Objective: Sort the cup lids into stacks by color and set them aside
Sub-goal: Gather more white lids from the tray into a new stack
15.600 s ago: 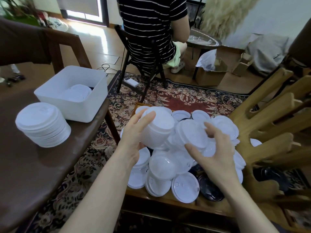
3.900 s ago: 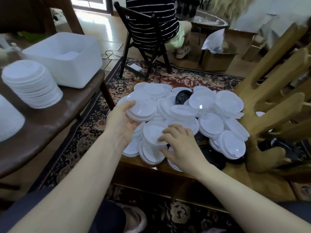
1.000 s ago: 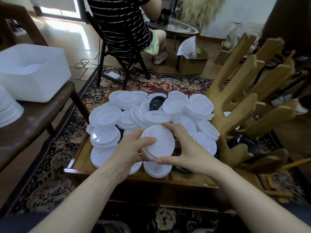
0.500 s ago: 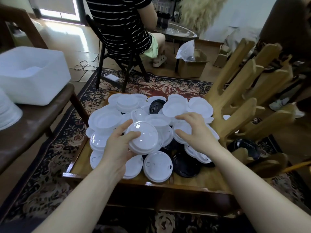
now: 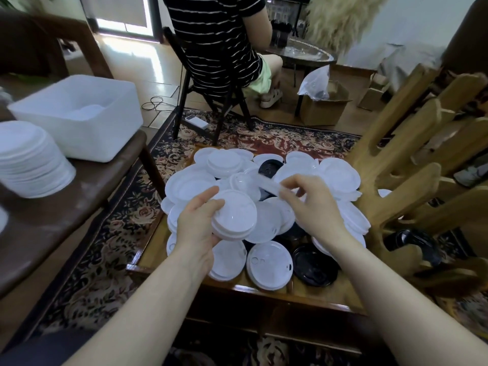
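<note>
The left hand grips a short stack of white lids, thumb curled over the top, fingers underneath, held just above the pile of lids on the low wooden table. At two o'clock from that stack, the right hand pinches a single white lid by its rim between thumb and fingertips (the lid is tilted and blurred). The pile is mostly white; black lids show at its five o'clock edge and one more at twelve o'clock. At nine o'clock, on a brown side table, stands a tall stack of sorted white lids beside a white tub.
</note>
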Demonstrator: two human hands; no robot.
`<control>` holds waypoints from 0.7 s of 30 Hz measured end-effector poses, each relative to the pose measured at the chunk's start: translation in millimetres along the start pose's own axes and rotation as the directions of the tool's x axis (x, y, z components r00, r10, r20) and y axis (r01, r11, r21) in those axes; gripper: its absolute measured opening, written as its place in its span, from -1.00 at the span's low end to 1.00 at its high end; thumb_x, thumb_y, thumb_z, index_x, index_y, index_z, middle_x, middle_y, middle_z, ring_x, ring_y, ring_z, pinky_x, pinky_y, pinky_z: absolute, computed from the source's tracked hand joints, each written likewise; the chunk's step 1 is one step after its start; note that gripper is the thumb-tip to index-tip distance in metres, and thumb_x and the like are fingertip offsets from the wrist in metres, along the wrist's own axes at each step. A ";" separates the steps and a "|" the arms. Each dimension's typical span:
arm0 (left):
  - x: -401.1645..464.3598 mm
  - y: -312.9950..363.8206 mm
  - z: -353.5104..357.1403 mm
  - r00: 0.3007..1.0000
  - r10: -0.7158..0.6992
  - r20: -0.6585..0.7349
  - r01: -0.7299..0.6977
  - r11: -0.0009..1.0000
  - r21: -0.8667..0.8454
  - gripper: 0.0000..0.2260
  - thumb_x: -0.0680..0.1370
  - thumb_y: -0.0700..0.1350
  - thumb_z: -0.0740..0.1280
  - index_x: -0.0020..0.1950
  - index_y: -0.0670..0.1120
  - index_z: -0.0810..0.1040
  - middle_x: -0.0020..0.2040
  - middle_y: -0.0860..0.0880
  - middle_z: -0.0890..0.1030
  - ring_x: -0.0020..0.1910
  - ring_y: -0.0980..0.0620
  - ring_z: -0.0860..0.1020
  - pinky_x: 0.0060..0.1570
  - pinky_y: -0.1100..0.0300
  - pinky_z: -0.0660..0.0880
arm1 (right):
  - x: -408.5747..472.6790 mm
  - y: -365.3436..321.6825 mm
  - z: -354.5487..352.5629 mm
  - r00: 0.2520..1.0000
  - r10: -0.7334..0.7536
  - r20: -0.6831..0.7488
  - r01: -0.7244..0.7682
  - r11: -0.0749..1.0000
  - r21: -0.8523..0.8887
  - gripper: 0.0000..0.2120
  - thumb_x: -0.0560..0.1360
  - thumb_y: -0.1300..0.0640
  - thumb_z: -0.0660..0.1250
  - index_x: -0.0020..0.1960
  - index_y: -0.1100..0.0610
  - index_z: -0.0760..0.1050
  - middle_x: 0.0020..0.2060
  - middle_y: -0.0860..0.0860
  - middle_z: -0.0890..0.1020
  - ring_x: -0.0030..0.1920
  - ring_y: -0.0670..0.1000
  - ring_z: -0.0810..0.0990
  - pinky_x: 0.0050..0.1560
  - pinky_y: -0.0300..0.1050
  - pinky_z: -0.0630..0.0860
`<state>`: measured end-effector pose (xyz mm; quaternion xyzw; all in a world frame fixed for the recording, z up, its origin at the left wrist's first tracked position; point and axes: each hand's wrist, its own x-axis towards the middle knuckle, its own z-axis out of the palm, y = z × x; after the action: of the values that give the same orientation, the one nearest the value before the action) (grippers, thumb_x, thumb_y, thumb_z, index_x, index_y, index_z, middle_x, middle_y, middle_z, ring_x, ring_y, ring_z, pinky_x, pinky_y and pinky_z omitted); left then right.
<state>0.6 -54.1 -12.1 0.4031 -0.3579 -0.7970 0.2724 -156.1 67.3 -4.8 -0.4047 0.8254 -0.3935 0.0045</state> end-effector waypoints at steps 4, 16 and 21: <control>-5.3 -0.5 2.4 1.000 0.014 0.024 -0.015 1.000 0.010 -0.77 0.61 -0.26 0.29 0.05 0.07 0.62 0.20 -0.08 0.62 0.18 -0.07 0.58 -0.06 0.05 0.59 | -9.7 -17.6 -30.5 0.923 0.362 0.131 -0.365 0.716 0.595 -0.94 0.58 0.23 0.32 -0.03 0.10 0.55 -0.31 -0.07 0.58 -0.35 -0.15 0.51 -0.34 -0.27 0.38; -15.1 -5.6 10.1 0.982 -0.014 0.187 0.014 1.000 -0.003 -0.84 0.63 -0.10 0.29 0.13 0.08 0.62 0.09 0.03 0.66 0.05 0.03 0.62 -0.20 0.12 0.59 | -28.6 -23.8 -33.1 0.725 0.369 0.581 -0.668 0.173 0.724 -0.87 0.59 0.22 0.21 -0.07 0.19 0.51 -0.36 0.02 0.61 -0.37 -0.05 0.63 -0.42 -0.27 0.55; -16.2 -4.8 10.8 0.977 -0.022 0.213 0.026 1.000 -0.015 -0.61 0.45 -0.02 0.44 0.27 0.02 0.58 0.19 -0.01 0.67 0.15 -0.03 0.64 -0.05 0.06 0.60 | -35.1 -30.6 -28.5 0.719 0.261 0.644 -0.691 0.362 0.625 -0.84 0.51 0.18 0.30 0.03 0.26 0.50 -0.16 0.14 0.69 -0.20 0.06 0.70 -0.33 -0.17 0.62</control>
<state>-0.6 -35.8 -4.1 0.3172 -0.3732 -0.8420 0.2263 -121.4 98.2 24.0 -0.1601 0.5872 -0.6153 0.5009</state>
